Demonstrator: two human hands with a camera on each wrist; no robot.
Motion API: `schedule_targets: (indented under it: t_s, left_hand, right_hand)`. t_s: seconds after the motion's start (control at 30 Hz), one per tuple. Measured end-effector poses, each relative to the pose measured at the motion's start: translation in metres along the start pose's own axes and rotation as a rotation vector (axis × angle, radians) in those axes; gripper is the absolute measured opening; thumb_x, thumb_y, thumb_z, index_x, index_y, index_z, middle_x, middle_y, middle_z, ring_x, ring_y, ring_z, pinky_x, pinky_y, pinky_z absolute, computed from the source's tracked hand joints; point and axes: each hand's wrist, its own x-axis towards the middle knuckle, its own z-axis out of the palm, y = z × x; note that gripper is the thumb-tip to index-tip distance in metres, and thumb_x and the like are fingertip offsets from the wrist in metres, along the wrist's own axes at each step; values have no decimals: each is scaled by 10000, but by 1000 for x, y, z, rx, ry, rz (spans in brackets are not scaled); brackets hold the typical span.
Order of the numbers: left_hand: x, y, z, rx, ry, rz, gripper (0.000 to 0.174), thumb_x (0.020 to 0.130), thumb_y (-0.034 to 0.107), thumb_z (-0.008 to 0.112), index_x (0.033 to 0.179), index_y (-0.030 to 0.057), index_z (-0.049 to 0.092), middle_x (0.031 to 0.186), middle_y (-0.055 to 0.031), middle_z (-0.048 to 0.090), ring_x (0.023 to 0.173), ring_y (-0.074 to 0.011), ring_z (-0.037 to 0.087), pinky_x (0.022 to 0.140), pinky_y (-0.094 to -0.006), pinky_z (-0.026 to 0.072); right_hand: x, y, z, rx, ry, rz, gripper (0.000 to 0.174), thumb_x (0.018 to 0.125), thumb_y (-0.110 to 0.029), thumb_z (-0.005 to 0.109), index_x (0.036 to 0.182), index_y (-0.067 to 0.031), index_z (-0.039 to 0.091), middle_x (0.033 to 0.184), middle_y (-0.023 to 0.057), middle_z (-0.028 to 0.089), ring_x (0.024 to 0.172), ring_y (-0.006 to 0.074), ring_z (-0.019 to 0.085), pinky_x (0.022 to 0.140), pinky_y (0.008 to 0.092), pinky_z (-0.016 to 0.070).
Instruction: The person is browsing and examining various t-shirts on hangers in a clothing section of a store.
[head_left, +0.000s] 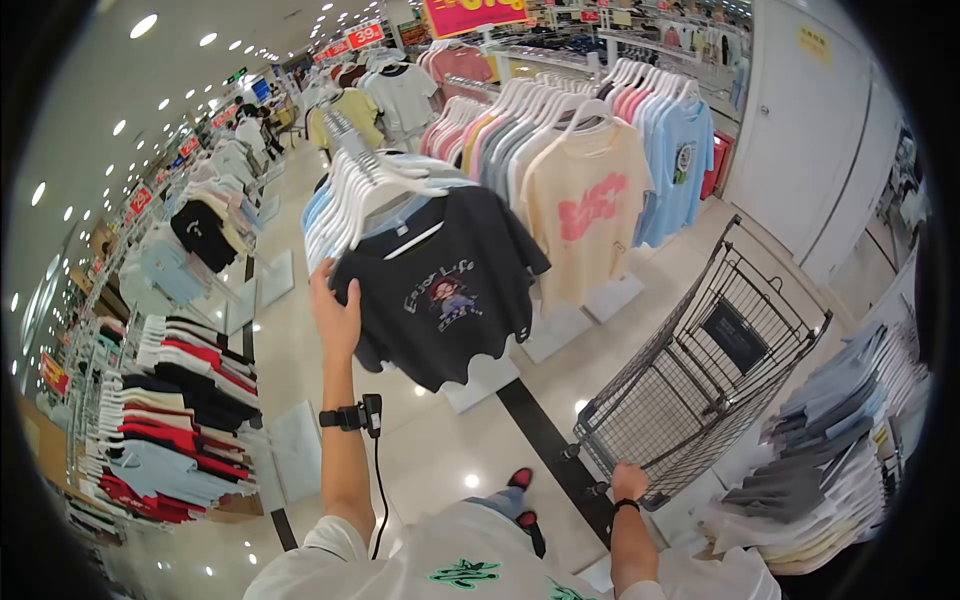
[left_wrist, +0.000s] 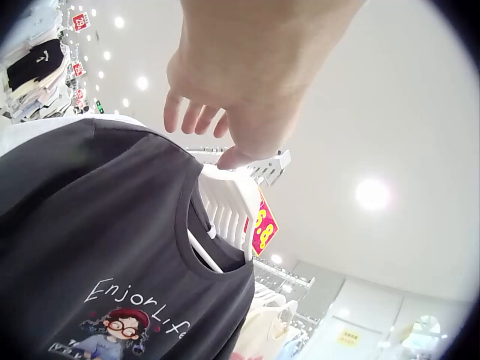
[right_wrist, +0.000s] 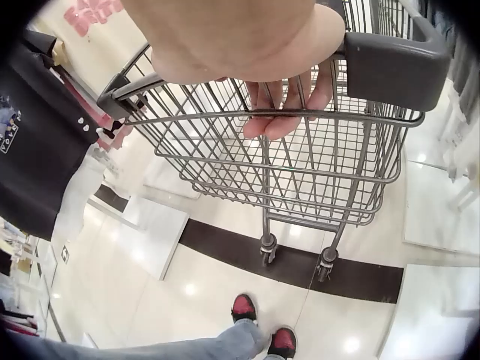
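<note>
A dark T-shirt (head_left: 445, 290) with "Enjoy Life" lettering and a cartoon figure hangs on a white hanger at the rack's near end. My left hand (head_left: 337, 312) is at its shoulder, thumb apart from the fingers. In the left wrist view the hand (left_wrist: 240, 82) is over the shirt (left_wrist: 112, 217), fingers loosely bent beside the white hangers (left_wrist: 229, 195); whether they touch cloth is unclear. Low on the right, my right hand (head_left: 629, 482) grips the end of a wire shopping cart (head_left: 690, 390). The right wrist view shows fingers (right_wrist: 281, 126) curled over the cart's bar (right_wrist: 360, 116).
Behind the dark shirt hang a cream shirt (head_left: 590, 200) and a blue one (head_left: 675, 165). Racks of folded-over garments (head_left: 180, 420) line the left, with grey clothes (head_left: 820, 460) at the right. White base plates (head_left: 560, 335) lie on the floor beneath the racks.
</note>
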Motion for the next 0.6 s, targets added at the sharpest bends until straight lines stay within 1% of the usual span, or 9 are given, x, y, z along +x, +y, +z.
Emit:
schedule_targets:
  t_s: [0.03,0.13,0.2,0.3,0.37,0.4,0.5,0.53,0.6]
  left_hand:
    - [5,2,7,-1,-7,13,498,918,76,718,1391,50,564,1379,-154,610,1261,-320,596,978,-432,523]
    - [11,6,33,151,33,76,546,885,89,743,1386,4,544,1382,-188,592,1305,-382,544,1139,-450,402]
    - [12,14,51,212,48,128,542,884,90,743,1382,5,547,1380,-191,593,1311,-385,535,1143,-450,396]
    - [11,27,72,288,123,134,542,890,120,749,1380,-2,550,1378,-197,593,1321,-397,522,1147,-452,385]
    - [17,17,85,322,241,85,554,889,148,761,1378,-6,552,1377,-205,590,1304,-410,534,1139,-455,392]
    - [23,15,88,377,308,95,575,886,174,774,1381,-10,548,1371,-210,597,1297,-421,541,1128,-456,401]
    - [42,3,93,421,284,10,312,914,189,760,1131,-9,654,1120,-207,650,1169,-413,573,994,-476,456]
    - [45,1,96,426,304,10,312,914,189,760,1131,-9,654,1120,-207,650,1169,-413,573,994,-476,456]
    - [52,-4,100,576,280,-52,230,960,191,719,970,-25,642,1010,-207,638,1091,-401,567,921,-486,460]
  right_hand:
    - [13,4,0,-2,39,-17,572,1034,-433,475,928,35,787,955,222,775,837,388,749,782,496,607]
    - [39,1,-23,14,39,-2,573,1034,-433,479,904,37,780,921,230,767,806,381,745,754,504,601]
    - [54,3,-28,8,-12,16,577,1034,-436,480,891,39,775,902,235,761,790,384,740,753,507,596]
    - [84,22,-28,26,120,-55,577,1035,-433,478,874,40,766,913,242,753,814,397,727,778,515,575]
    - [103,19,-39,72,53,-46,568,1030,-431,481,893,38,769,961,244,753,871,413,714,840,511,561]
    - [110,16,-54,94,-78,27,580,1048,-452,462,1049,42,765,1102,251,741,1054,423,688,957,531,527]
    - [136,16,-71,15,-83,118,541,1046,-431,457,1024,4,778,1123,249,738,1061,438,685,967,546,530]
    - [152,26,-59,9,-35,92,527,1043,-407,452,1004,4,779,1050,246,748,995,451,699,913,554,548]
    - [173,36,-54,-6,20,80,498,1025,-376,462,954,1,780,946,234,752,888,449,715,822,560,559]
